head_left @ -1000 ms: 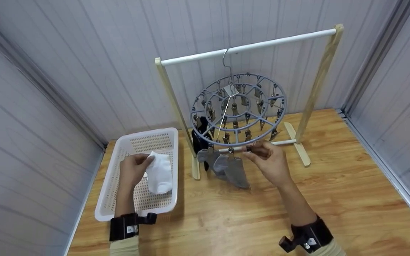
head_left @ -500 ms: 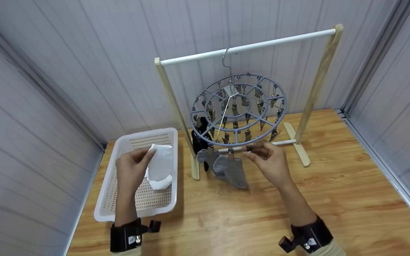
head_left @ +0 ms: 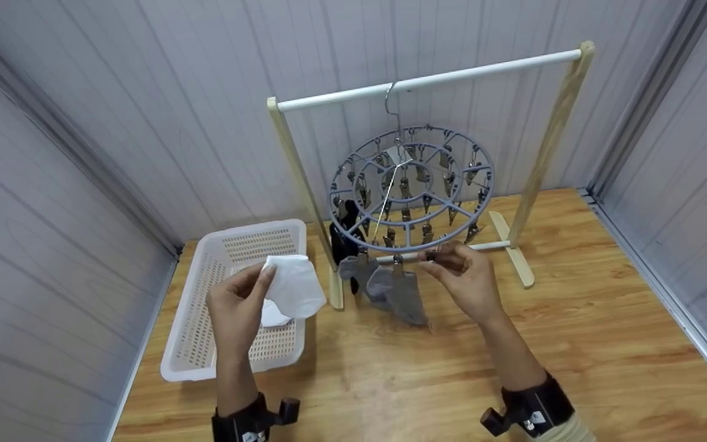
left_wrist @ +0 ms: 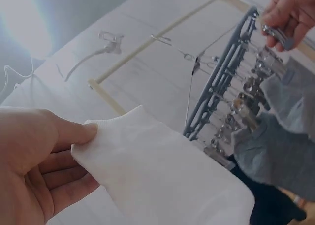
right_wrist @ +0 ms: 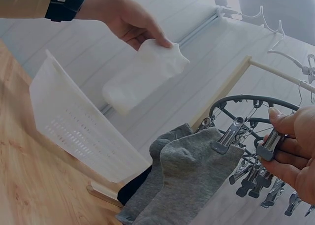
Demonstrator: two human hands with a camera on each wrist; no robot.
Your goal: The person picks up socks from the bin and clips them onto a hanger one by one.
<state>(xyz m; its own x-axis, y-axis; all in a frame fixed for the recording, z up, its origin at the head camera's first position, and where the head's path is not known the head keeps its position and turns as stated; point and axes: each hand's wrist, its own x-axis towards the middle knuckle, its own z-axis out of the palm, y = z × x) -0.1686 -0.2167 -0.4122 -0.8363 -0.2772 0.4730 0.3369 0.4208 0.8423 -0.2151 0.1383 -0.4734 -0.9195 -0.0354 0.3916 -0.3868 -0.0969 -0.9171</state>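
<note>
Pinched by its cuff, a white sock [head_left: 295, 287] dangles from my left hand [head_left: 240, 310] over the right side of the white basket [head_left: 172, 356]. My right hand [head_left: 467, 279] holds a metal clip [right_wrist: 269, 145] at the front rim of the round grey hanger [head_left: 409, 248], between thumb and fingers. Just left of that clip, two grey socks [right_wrist: 189, 176] hang from neighbouring clips. A black sock [left_wrist: 275, 205] hangs behind them, partly hidden. Another white piece [head_left: 275, 314] lies in the basket, mostly covered by the held sock.
The hanger hooks onto the white bar [head_left: 452, 77] of a wooden stand [head_left: 553, 141]. Several more clips dangle beneath its rings. The wooden tabletop [head_left: 390, 393] meets panelled walls [head_left: 71, 202] at the back and sides.
My left hand has moved right with the white sock, carrying it from above the basket's middle toward its right rim. The right hand stays at the same clip.
</note>
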